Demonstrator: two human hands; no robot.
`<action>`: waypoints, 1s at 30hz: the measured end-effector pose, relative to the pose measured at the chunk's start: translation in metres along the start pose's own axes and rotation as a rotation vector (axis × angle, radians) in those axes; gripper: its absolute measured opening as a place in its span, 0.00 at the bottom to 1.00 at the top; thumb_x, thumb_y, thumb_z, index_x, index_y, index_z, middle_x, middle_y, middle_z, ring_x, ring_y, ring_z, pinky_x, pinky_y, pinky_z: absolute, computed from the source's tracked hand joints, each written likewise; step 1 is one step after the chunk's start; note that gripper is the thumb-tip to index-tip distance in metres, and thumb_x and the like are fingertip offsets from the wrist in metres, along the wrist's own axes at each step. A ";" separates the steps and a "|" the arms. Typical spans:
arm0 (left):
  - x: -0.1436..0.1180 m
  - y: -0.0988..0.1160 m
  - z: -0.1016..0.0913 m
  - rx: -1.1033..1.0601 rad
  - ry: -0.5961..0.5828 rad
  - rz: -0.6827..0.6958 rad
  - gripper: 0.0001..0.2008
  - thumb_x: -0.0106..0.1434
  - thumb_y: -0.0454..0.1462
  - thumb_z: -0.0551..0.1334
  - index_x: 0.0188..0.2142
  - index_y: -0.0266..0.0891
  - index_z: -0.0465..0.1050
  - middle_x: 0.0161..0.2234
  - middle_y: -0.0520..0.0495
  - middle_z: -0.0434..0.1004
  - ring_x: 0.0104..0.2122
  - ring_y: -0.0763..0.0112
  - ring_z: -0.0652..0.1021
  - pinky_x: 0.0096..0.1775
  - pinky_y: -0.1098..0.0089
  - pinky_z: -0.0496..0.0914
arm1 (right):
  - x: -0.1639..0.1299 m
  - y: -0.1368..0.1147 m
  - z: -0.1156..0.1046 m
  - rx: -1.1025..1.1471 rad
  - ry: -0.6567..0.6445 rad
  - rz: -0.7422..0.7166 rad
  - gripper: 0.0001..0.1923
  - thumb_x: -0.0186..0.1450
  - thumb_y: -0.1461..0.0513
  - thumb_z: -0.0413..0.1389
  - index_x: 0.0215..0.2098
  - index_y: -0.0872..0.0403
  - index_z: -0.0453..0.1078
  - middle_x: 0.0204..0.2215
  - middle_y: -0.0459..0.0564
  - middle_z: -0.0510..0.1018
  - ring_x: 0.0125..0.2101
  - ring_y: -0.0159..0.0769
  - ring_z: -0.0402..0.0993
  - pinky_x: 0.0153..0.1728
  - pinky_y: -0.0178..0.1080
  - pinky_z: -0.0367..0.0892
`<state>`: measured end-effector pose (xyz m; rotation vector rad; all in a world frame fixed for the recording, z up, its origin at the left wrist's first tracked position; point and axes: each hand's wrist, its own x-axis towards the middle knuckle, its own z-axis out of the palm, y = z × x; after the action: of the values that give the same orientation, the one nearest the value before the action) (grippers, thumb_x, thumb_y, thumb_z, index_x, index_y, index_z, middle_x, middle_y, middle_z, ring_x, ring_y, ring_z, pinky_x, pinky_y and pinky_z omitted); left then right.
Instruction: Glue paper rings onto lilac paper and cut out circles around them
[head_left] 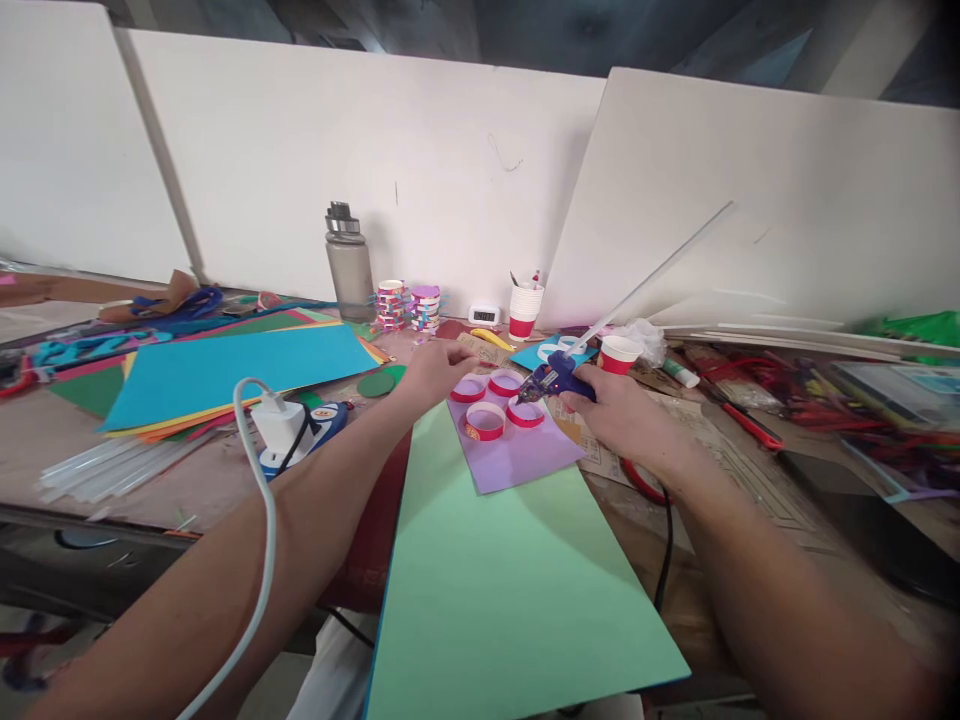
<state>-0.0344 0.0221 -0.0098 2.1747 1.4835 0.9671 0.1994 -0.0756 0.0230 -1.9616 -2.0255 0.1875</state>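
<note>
We count four red paper rings (486, 421) on one purple sheet (517, 455), one glue gun (559, 375), two paper cups (619, 354), one water bottle (349, 262).

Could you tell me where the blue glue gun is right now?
The glue gun is in the right hand, centre-right, nozzle by the red rings on purple paper.

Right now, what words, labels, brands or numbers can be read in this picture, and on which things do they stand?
None can be read.
Small white clock: dark display, digits too small to read.
Red rings on the purple sheet: one bears a yellow mark, blurred.
Brown cardboard under the right hand: faint print, illegible.
Blue glue gun: no label visible.
</note>
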 end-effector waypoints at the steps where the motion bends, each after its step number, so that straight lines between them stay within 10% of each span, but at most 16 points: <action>1: 0.002 -0.002 0.000 -0.001 0.048 -0.017 0.12 0.60 0.42 0.59 0.34 0.38 0.79 0.33 0.47 0.82 0.34 0.65 0.77 0.35 0.69 0.68 | 0.000 0.000 0.000 -0.006 -0.005 0.004 0.11 0.69 0.58 0.49 0.44 0.55 0.69 0.41 0.58 0.79 0.39 0.44 0.74 0.34 0.37 0.59; 17: 0.014 -0.023 -0.013 0.080 0.198 -0.154 0.13 0.65 0.40 0.58 0.42 0.38 0.79 0.41 0.46 0.82 0.41 0.65 0.78 0.46 0.68 0.70 | 0.004 0.008 0.007 -0.030 0.011 -0.004 0.12 0.68 0.58 0.50 0.45 0.55 0.69 0.38 0.59 0.79 0.38 0.45 0.75 0.33 0.37 0.59; 23: 0.010 -0.028 -0.004 0.311 0.013 -0.348 0.20 0.63 0.50 0.57 0.48 0.44 0.78 0.49 0.42 0.79 0.54 0.48 0.72 0.53 0.51 0.64 | 0.004 0.010 0.007 -0.046 0.037 -0.010 0.14 0.69 0.57 0.49 0.47 0.56 0.70 0.40 0.59 0.80 0.39 0.45 0.75 0.33 0.37 0.59; 30: 0.010 -0.028 0.003 0.381 0.107 -0.183 0.22 0.64 0.50 0.56 0.48 0.39 0.78 0.56 0.38 0.74 0.60 0.45 0.66 0.58 0.49 0.60 | 0.002 0.003 0.000 -0.084 -0.007 0.041 0.15 0.70 0.58 0.49 0.50 0.57 0.69 0.42 0.61 0.80 0.40 0.46 0.76 0.33 0.38 0.60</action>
<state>-0.0489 0.0424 -0.0258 2.2069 2.0187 0.8015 0.2018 -0.0740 0.0225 -2.0573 -2.0291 0.1203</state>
